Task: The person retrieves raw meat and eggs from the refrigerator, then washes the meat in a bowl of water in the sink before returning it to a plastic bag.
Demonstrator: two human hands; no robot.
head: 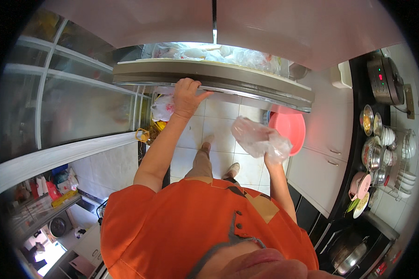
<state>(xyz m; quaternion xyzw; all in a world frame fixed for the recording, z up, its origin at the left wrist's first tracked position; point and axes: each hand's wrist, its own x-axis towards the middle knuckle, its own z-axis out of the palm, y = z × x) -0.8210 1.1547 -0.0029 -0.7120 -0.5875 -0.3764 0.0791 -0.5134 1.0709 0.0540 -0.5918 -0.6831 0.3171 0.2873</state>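
Note:
My left hand [188, 97] rests on the front edge of a pulled-out freezer drawer [209, 71], its fingers over the top of the handle strip. Inside the lit drawer lie several clear plastic bags [223, 54] of food. A clear plastic bag [256, 137] hangs from my right hand [273, 162], which grips its lower right end and is partly covered by it. What the bag holds is hard to make out. Just behind the bag, a pink plastic basin [295, 130] sits low beside the cabinet.
On the right, a black counter [352, 139] carries an electric cooker [386, 80], bowls, a pink pot [359, 186] and a dish rack [401, 167]. A wok [347, 256] sits on the stove. At left are a framed glass partition [87, 101], a white bag [163, 107] and an oil bottle [145, 135].

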